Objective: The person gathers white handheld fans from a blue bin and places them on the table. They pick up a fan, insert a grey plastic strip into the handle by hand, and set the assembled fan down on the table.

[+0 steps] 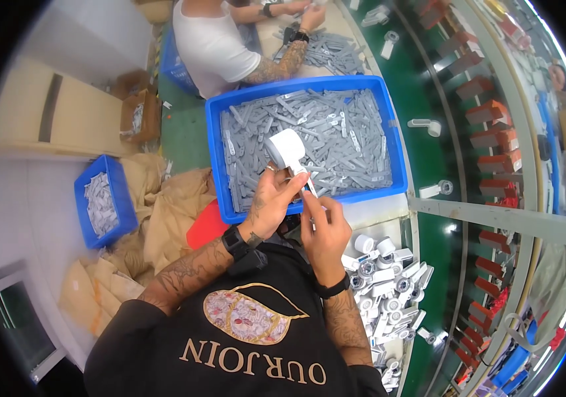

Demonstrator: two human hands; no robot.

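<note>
Two bare hands raised together at mid-frame, above a black shirt front. Left hand (271, 202) wrapped around the handle of a white plastic device with a round head (287, 149), fingers curled and pinching that handle, head tilted up and left over the near edge of the bin. Right hand (323, 228) just beside the left, fingers pressed together around the handle's lower end, thumb and forefinger tips (309, 197) touching it; whether anything small sat between them, impossible to tell. Black watch (235, 241) on the left wrist, black band (332, 288) on the right.

Piled to the right of the right forearm, on the pale counter (375, 210): a heap of white round-headed plastic devices (389, 291) of the same kind, lying at all angles.

Directly beyond the hands, a large blue plastic bin (217, 165) filled with grey flat plastic strips (336, 132). Off to the left on the floor, a smaller blue plastic crate (122, 192) holding pale pieces, crumpled brown paper (170, 212) beside it.

Right of the big bin, a green conveyor belt (428, 99) curving away, carrying single white devices (425, 124) well apart from each other.

Farthest off, at the top, another person in a white shirt (210, 46), hands busy over a loose spread of grey strips (336, 49).
</note>
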